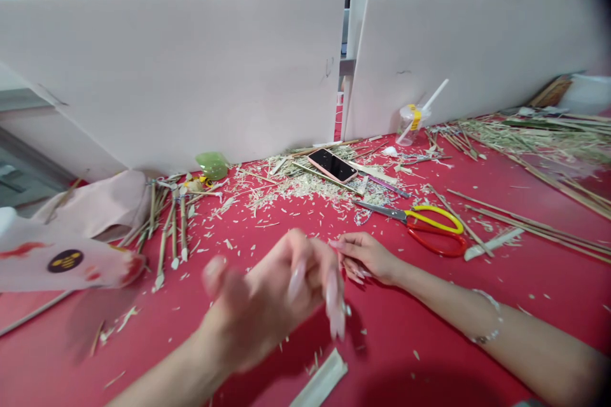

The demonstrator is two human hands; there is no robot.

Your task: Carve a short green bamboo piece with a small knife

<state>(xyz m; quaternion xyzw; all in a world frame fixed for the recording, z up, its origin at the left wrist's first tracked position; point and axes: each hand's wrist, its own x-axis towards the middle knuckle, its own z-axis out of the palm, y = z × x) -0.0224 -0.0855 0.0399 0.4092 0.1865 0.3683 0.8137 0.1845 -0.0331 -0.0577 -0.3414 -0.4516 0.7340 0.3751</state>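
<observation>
My left hand point(277, 299) is raised over the red table, somewhat blurred. Its thumb stands apart and its long-nailed fingers are bent, with nothing visible in them. Beyond it my right hand point(365, 257) rests on the tabletop, fingers curled in; whatever they may hold is hidden. A pale flat strip point(321, 381) lies below the left hand at the front edge of view. Scissors point(405, 219) with one yellow and one red handle lie half open behind the right hand. Another pale strip point(494, 243) is right of the scissors.
A phone point(333, 165) lies on a heap of shavings point(296, 186). Several thin sticks with pale tips point(172, 235) sit at left, beside a pink printed bag point(71, 261). A plastic cup point(409, 124) with a straw, long strips point(544, 226) and white panels point(191, 76) stand or lie beyond.
</observation>
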